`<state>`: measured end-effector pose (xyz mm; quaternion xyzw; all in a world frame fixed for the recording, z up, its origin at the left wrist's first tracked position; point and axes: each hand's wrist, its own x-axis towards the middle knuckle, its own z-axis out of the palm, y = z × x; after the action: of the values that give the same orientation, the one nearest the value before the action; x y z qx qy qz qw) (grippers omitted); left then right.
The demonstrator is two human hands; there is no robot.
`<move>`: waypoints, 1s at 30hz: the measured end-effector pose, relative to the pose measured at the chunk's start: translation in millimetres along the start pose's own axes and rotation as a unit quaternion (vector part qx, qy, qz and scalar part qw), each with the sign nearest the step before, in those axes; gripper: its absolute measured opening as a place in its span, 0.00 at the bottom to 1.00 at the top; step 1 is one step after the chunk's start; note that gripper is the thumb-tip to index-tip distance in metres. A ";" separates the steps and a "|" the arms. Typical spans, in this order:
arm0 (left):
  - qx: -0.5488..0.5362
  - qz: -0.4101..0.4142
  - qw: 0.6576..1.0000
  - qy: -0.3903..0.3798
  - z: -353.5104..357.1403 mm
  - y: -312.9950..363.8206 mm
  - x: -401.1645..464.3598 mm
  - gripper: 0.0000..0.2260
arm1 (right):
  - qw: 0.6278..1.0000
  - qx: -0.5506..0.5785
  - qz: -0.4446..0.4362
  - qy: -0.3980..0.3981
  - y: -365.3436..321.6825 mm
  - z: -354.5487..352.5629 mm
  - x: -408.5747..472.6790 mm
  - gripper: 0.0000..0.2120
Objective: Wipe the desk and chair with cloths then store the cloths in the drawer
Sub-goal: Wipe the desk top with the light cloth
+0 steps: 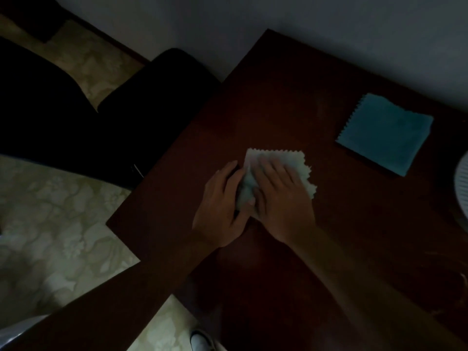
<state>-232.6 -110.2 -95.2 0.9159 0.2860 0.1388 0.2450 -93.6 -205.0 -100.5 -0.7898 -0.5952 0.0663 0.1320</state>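
Observation:
A pale white cloth (291, 158) with zigzag edges lies on the dark wooden desk (278, 107), near its middle. My right hand (281, 198) lies flat on top of the cloth, fingers straight. My left hand (222, 203) is at the cloth's left side, its thumb and fingers curled round a bunched fold of it. A folded blue cloth (385, 133) lies flat on the desk at the right, apart from both hands. A dark chair (157, 102) stands at the desk's left, against the wall.
The room is dim. A white ribbed round object (462, 183) sits at the right edge of the desk. Patterned pale floor (55, 224) lies to the left. A light shoe (200, 339) shows at the bottom by the desk's front corner.

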 end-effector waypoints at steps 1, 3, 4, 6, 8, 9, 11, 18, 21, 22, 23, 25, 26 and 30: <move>0.007 0.003 1.000 -0.002 -1.7 -0.7 -0.8 0.26 | 1.000 0.002 0.004 -0.004 7.2 -1.5 10.5 0.26; 0.036 0.002 0.999 -0.004 -7.9 -5.1 -4.9 0.24 | 0.999 0.003 0.044 0.009 24.5 -5.3 45.8 0.28; 0.050 -0.013 0.999 0.006 -13.5 -9.0 -7.5 0.23 | 0.997 0.002 0.070 0.022 31.9 -5.5 69.4 0.29; 0.056 -0.065 0.995 0.044 -30.5 -26.4 -18.7 0.21 | 0.994 -0.013 0.107 0.030 23.3 -0.1 113.0 0.29; 0.066 -0.113 0.988 0.083 -48.3 -48.8 -35.5 0.20 | 0.996 -0.033 0.080 0.019 -21.2 13.5 131.8 0.27; 0.081 -0.136 0.983 0.098 -57.3 -65.0 -46.3 0.20 | 0.999 -0.034 0.031 0.013 -55.4 23.5 127.1 0.26; 0.110 -0.183 0.971 0.110 -69.8 -94.1 -64.5 0.21 | 0.996 -0.007 -0.094 -0.005 -109.2 41.0 94.7 0.25; 0.075 -0.257 0.956 0.120 -81.1 -119.9 -88.8 0.25 | 1.000 -0.016 0.006 -0.015 -92.0 31.1 156.1 0.27; 0.005 -0.289 0.949 0.128 -84.9 -116.0 -89.0 0.29 | 1.000 -0.020 -0.022 -0.001 -139.1 47.6 107.4 0.28; 0.000 -0.293 0.948 0.125 -85.3 -116.0 -89.1 0.30 | 0.998 -0.016 -0.060 -0.017 -161.4 47.6 76.4 0.27; 0.010 -0.291 0.949 0.120 -84.8 -115.8 -89.3 0.30 | 0.993 -0.011 -0.107 -0.039 -176.3 49.3 46.2 0.26; 0.042 -0.287 0.951 0.108 -83.4 -115.3 -88.3 0.31 | 0.980 -0.011 -0.169 -0.107 -178.6 47.3 21.9 0.25; 0.052 -0.290 0.950 0.102 -82.8 -115.6 -87.9 0.31 | 0.977 -0.015 -0.181 -0.108 -168.6 46.0 30.5 0.25; 0.076 -0.285 0.952 0.081 -82.0 -119.3 -89.2 0.33 | 1.000 -0.022 0.012 -0.011 -102.6 36.9 99.5 0.28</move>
<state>-390.5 -47.3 -99.4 0.7981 0.5635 0.1152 0.1795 -169.8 -78.6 -101.2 -0.7990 -0.5883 0.0629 0.1072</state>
